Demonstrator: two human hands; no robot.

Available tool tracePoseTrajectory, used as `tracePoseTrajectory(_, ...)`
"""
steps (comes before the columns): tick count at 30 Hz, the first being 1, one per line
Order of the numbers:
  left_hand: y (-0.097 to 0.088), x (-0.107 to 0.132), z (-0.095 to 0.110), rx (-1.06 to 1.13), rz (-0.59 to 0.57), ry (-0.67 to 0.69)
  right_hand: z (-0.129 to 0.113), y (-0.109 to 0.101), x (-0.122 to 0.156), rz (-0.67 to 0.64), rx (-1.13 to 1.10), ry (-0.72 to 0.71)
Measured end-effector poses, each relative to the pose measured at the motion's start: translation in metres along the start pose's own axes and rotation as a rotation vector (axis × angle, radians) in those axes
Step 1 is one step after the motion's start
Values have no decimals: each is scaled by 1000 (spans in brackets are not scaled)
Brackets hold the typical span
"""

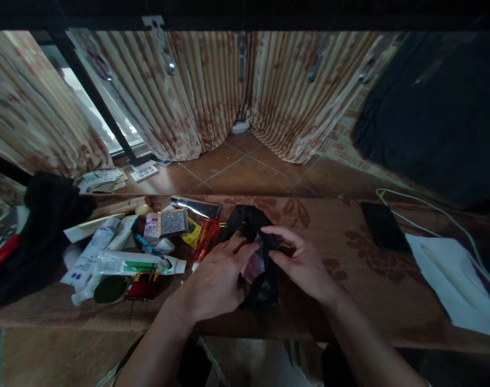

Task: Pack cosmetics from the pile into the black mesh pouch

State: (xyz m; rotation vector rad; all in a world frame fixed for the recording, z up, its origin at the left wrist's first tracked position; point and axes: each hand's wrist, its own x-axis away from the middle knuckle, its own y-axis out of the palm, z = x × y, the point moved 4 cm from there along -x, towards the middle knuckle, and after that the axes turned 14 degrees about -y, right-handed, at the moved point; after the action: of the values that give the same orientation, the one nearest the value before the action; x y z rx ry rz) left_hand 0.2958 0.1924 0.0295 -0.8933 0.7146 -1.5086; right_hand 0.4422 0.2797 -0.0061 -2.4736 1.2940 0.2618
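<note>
Blk bag (264, 294): on worktop (377, 293), btwn hands; pinkish item (253, 270) in its mouth.
L hand (218, 279): fingers part-bent over bag mouth; can't tell if gripping.
R hand (307, 263): thumb & index slightly apart at bag's R edge; grip unclear.
Tubes (142, 263), orange bottle (206, 239), etc.: L of bag.

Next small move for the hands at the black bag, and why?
I'd probably ease the left hand into the black bag: it sits at the opening, the right hand is at the rim, and a pinkish item shows inside.
</note>
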Motion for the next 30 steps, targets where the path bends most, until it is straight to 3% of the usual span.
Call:
tracePoseTrajectory(8, 0, 1, 7, 140, 98, 173, 3, -10, 0, 57, -18, 25)
tracePoseTrajectory(12, -3, 1, 3, 170, 174, 157, 5, -18, 0, 96, -35, 37)
tracePoseTrajectory(16, -9, 0, -1, 274, 369, 156, 5, -24, 0, 127, -59, 49)
tracePoseTrajectory(21, -8, -5, -11, 400, 474, 30, 7, -28, 2, 153, -66, 112)
tracePoseTrajectory(26, 4, -11, -22, 419, 395, -175, 8, -31, 4, 178, -27, 145)
tracePoseTrajectory(30, 15, -12, -22, 306, 175, -258, 9, -32, 2, 263, 27, 81)
